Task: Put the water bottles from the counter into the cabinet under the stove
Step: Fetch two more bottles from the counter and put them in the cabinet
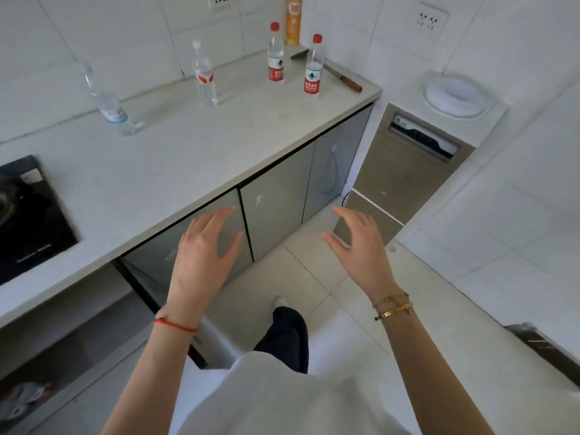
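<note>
Pale grey stone is what your bottles stand on: the counter runs away from you to the upper right, and all four clear plastic bottles sit upright along its far side, well beyond both hands. From the head view, the blue-labelled bottle is furthest left, the orange-marked bottle is in the middle, and two red-capped bottles stand near the corner. Your left hand and right hand hang in front of the glossy grey cabinet doors, fingers spread and holding nothing. The bottles lie forward and up; your left hand looks nearer the blue-labelled one. The cabinet under the black glass stove already stands open at lower left.
</note>
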Demonstrator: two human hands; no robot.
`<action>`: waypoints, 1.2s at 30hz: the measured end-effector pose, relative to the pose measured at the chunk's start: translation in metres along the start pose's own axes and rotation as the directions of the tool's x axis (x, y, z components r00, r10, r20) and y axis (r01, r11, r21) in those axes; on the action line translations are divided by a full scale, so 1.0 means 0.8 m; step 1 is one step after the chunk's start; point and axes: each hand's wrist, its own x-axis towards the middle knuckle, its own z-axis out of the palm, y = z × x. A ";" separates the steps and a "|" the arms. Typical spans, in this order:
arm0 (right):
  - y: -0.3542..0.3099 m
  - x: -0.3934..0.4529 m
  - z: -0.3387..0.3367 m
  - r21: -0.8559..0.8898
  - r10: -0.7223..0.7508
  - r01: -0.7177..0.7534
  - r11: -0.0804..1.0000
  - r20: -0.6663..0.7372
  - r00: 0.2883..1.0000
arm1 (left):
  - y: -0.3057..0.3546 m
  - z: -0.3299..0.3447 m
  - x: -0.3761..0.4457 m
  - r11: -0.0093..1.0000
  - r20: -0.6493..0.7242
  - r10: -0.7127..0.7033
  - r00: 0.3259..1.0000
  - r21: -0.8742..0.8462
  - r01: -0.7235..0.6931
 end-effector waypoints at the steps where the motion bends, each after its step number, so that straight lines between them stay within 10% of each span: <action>1: 0.004 0.025 0.004 0.003 -0.009 0.009 1.000 0.018 1.000 | -0.003 0.005 0.017 1.000 -0.021 -0.015 1.000 0.000 0.015; 18: -0.036 0.423 0.070 0.111 -0.350 0.336 0.935 0.150 0.925 | -0.051 0.013 0.303 0.964 -0.282 -0.202 0.938 0.109 0.241; 36: -0.114 0.672 0.177 0.275 -0.624 0.561 0.781 0.311 0.717 | -0.120 -0.002 0.448 0.829 -0.573 -0.378 0.727 0.139 0.542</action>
